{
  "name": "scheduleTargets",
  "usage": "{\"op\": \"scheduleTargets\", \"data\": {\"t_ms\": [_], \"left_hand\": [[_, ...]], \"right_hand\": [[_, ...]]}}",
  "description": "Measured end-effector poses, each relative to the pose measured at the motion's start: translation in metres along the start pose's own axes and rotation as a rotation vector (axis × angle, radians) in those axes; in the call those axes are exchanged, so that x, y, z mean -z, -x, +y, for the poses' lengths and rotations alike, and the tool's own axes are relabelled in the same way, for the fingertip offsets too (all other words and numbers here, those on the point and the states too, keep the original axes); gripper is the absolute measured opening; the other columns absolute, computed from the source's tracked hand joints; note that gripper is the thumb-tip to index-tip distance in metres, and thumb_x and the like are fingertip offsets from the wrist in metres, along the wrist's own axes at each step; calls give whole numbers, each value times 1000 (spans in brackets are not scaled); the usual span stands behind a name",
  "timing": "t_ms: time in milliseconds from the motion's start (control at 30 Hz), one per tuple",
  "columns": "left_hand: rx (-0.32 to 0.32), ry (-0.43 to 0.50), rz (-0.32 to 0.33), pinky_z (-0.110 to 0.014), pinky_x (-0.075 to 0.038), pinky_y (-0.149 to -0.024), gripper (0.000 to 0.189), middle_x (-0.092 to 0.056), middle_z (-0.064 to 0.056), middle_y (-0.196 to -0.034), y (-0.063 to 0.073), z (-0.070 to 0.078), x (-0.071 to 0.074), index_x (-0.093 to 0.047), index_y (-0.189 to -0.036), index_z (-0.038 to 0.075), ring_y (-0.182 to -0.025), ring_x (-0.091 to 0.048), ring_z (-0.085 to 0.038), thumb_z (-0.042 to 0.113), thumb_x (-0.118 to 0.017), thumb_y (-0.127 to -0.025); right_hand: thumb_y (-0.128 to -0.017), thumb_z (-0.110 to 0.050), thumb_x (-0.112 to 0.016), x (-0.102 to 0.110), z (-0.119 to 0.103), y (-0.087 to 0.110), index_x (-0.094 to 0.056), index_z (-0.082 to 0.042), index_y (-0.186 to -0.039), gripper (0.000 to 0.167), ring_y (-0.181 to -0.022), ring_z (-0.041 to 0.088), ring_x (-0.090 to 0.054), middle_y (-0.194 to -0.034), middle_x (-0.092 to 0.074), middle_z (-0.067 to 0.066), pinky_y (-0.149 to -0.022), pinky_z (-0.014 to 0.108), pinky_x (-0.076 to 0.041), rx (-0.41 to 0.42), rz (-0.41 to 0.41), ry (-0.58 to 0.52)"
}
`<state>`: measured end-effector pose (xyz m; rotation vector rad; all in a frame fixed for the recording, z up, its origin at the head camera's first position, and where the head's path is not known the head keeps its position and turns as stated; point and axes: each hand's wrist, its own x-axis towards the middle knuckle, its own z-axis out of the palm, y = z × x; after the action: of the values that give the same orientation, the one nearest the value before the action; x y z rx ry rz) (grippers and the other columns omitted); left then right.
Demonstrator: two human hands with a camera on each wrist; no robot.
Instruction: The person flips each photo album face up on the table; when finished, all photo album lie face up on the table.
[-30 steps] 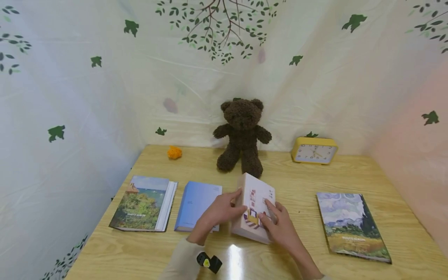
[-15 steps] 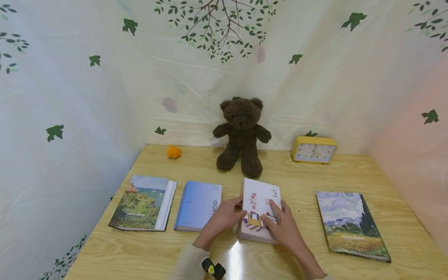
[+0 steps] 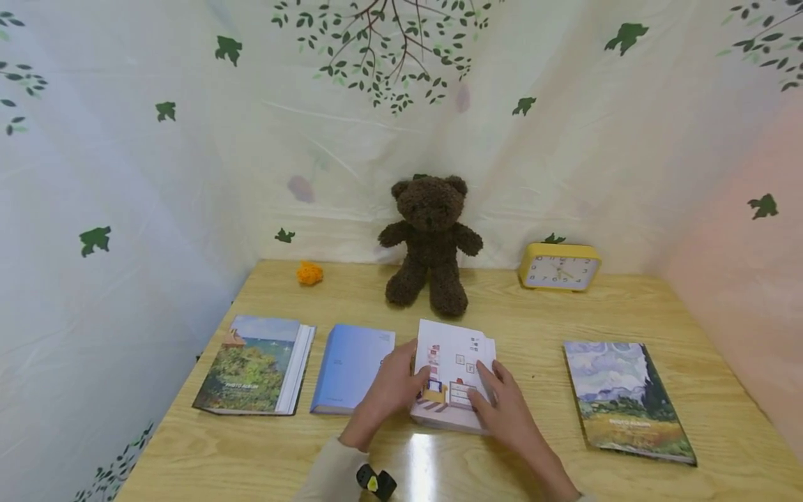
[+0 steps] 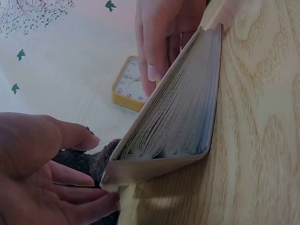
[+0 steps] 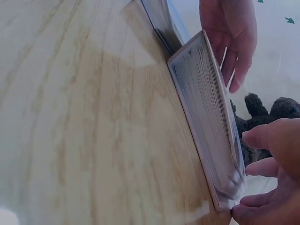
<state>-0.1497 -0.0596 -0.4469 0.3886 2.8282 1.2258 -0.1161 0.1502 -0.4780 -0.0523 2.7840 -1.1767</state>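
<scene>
A thick white photo album (image 3: 447, 362), its cover printed with a yellow chair and drawers, lies on the wooden table between the hands. My left hand (image 3: 390, 382) is at its left edge, thumb over the cover. The left wrist view shows the fingertips (image 4: 105, 201) loosely extended right at the spine. My right hand (image 3: 509, 408) rests its thumb and index finger on the cover's right part. In the right wrist view its fingers (image 5: 265, 166) are loose along the side, beside the page edges. A blue album (image 3: 353, 369) labelled in dark letters lies just left, partly behind my left hand.
At far left lies a landscape photo album (image 3: 257, 373), and at right another album (image 3: 627, 401) with a painted cover. Behind stand a brown teddy bear (image 3: 429, 230), a yellow clock (image 3: 560, 267) and a small orange object (image 3: 309, 272). Patterned cloth (image 3: 351, 174) hangs behind the table.
The white album has gone from a tilted, angled hold to lying straighter, and has shifted left over the last half second. Both hands have moved left with it, the left fingers loosening.
</scene>
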Motion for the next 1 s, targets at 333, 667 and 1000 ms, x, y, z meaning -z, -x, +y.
{"op": "scheduleTargets", "data": {"t_ms": [333, 667, 1000], "left_hand": [[-130, -46, 231, -48, -40, -104, 46, -51, -22, -130, -3, 21, -16, -54, -129, -2, -123, -47, -38, 14, -63, -86], [-131, 51, 124, -36, -44, -100, 49, -54, -15, -126, -7, 52, -53, -52, -133, 1, -114, -55, -25, 20, -63, -89], [-112, 163, -14, -18, -48, -80, 59, -53, -12, -126, -9, 81, -97, -44, -140, 2, -94, -60, -16, 26, -63, -90]], "right_hand": [[-99, -28, -53, 20, 21, 6, -40, -4, -145, 54, -133, 48, -37, -151, -26, 26, -103, 56, -39, 84, 97, -74], [-100, -26, -50, 73, 56, 26, -39, 2, -143, 52, -115, 56, -48, -148, -26, 32, -88, 64, -44, 102, 206, 6], [-101, -27, -48, 126, 90, 42, -38, 2, -144, 53, -109, 63, -44, -147, -23, 37, -78, 67, -39, 14, 290, 86]]}}
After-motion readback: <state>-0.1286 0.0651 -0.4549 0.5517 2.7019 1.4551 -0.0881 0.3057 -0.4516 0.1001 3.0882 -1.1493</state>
